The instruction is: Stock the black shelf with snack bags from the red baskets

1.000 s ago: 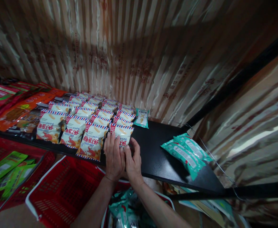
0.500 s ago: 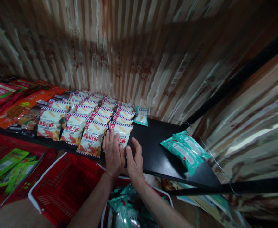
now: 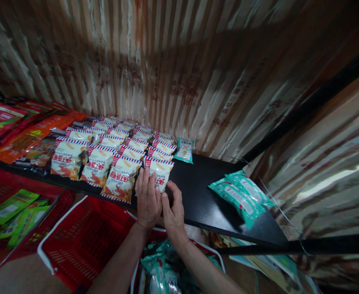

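Left hand [image 3: 148, 198] is laid flat, fingers extended, on a white plastic snack bag with a striped top [image 3: 161, 168] at frame centre; right hand [image 3: 173, 207] is curled at its lower corner, whether pinching cannot be told. Its index finger is brought closer than a moment ago, the bag barely shifted, which suggests adjusting. Matching bags [image 3: 121, 173] are ranked centre left.

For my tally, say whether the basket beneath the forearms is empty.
Not empty: teal packets lie in the basket; forearms hide much, fullness unclear.
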Demonstrator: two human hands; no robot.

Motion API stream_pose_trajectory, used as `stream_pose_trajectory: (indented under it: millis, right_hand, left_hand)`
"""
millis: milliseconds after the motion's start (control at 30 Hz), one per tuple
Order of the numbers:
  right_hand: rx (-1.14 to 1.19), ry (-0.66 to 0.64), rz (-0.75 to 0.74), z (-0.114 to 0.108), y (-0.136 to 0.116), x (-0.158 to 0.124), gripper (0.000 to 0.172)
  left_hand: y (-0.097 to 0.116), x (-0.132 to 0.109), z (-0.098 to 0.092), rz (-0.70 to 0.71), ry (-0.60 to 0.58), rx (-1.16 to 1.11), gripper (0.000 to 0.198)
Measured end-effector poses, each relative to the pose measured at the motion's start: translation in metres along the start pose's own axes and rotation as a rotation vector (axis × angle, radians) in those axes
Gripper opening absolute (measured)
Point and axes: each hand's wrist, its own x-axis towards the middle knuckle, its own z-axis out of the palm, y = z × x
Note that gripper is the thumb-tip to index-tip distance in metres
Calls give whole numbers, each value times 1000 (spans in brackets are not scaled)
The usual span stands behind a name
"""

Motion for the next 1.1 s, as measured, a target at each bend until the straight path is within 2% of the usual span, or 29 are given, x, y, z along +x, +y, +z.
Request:
stream_pose_trajectory:
  millis: [267,567,800,933,1100]
  right_hand:
    - [-2,-5,10,-1,-1,1,38]
    - [-18,5,43,-2,-3,0,43]
    - [-22,12,27,-7,-5,-2,39]
    - [-26,3,17,-12,-5,-4,39]
    - [-38,5,7,-19,0,-8,38]
  left_hand:
    - [-2,-2,2,-12,-14,11,49]
    - [6,-4,-5,-40,30,-8,49]
    - [8,-8,-8,-27,-8,17,49]
    - [9,-8,-9,-22,7,21,51]
    - [17,-11,-12,-4,-24,8,52]
